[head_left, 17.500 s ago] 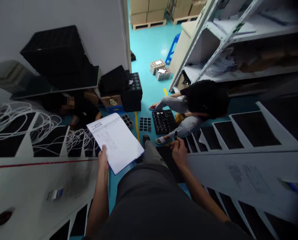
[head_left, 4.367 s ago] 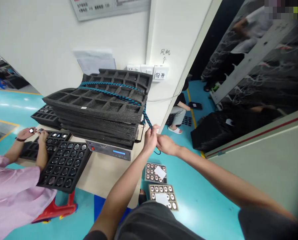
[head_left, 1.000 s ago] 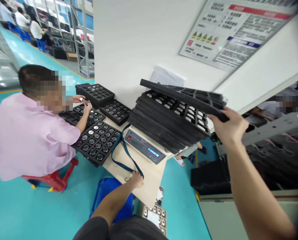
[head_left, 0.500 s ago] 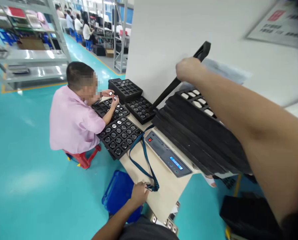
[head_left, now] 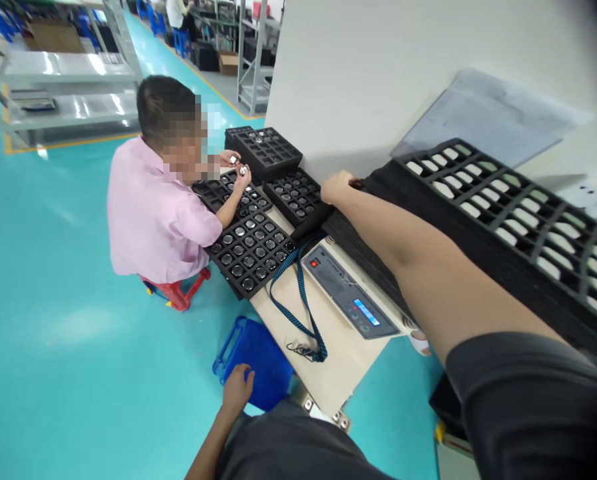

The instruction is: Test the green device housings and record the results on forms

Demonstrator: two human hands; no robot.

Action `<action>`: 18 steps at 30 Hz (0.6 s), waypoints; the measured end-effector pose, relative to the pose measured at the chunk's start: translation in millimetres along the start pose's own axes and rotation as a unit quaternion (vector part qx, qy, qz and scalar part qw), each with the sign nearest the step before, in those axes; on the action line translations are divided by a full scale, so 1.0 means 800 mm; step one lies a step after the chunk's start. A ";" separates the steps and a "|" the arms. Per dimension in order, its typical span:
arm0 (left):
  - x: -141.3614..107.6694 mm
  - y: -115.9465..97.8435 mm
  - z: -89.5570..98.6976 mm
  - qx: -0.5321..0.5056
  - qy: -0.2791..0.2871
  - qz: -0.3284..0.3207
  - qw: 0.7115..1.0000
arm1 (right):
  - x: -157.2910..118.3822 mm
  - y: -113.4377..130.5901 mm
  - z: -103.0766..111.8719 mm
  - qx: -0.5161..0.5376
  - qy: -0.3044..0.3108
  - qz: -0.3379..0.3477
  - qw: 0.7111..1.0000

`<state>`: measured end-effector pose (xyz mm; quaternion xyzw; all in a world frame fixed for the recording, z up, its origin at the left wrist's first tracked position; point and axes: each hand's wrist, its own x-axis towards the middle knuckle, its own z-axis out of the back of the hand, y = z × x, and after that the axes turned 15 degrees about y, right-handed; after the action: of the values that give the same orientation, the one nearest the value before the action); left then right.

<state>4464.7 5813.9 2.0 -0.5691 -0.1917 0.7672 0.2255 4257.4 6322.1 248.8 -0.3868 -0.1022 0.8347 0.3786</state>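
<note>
My right hand [head_left: 337,187] reaches across to the near-wall end of the stacked black foam trays, its fingers bent round a black foam tray [head_left: 312,224]. My forearm and the stack hide much of that tray. Several pale, flat pieces sit upright in the slots of the top tray [head_left: 503,193] on the stack. Low at the front, my left hand [head_left: 238,389] hangs over a blue plastic stool [head_left: 265,363], fingers loosely apart and holding nothing. A blue-and-black strap [head_left: 298,313] lies on the table [head_left: 328,373] beyond it.
A grey instrument [head_left: 348,290] with a lit blue display stands beside the stack. A person in a pink shirt [head_left: 153,207] sits at left, handling small shiny parts. Foam trays of round parts [head_left: 253,250] cover the table's far end. A wall [head_left: 358,80] bounds the back.
My right hand has come down with the black foam tray, which stood raised and slanted before. My left hand has left the strap and moved left over the stool. The view has tilted down.
</note>
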 end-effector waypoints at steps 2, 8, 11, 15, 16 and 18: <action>-0.001 0.007 0.002 -0.014 -0.004 0.003 1.000 | 0.003 -0.005 -0.007 -0.026 0.030 -0.045 0.998; 0.018 -0.016 0.041 -0.040 -0.030 -0.046 0.998 | -0.053 -0.016 -0.010 0.033 -0.057 0.046 0.997; 0.057 -0.079 0.099 -0.047 -0.061 -0.116 0.990 | -0.151 -0.023 -0.058 0.123 -0.241 0.123 0.955; 0.129 -0.247 0.197 -0.070 -0.097 -0.257 0.959 | -0.304 -0.094 -0.202 0.303 -0.363 -0.093 0.876; 0.146 -0.298 0.219 -0.085 -0.095 -0.297 0.946 | -0.330 -0.127 -0.242 0.366 -0.400 -0.209 0.814; 0.175 -0.398 0.254 -0.160 -0.063 -0.348 0.922 | -0.354 -0.198 -0.309 0.473 -0.426 -0.373 0.675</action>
<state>4275.4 6147.6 124.0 -0.4454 -0.5114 0.6338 0.3719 4641.0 6199.8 314.8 0.3117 0.0201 0.6354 0.7062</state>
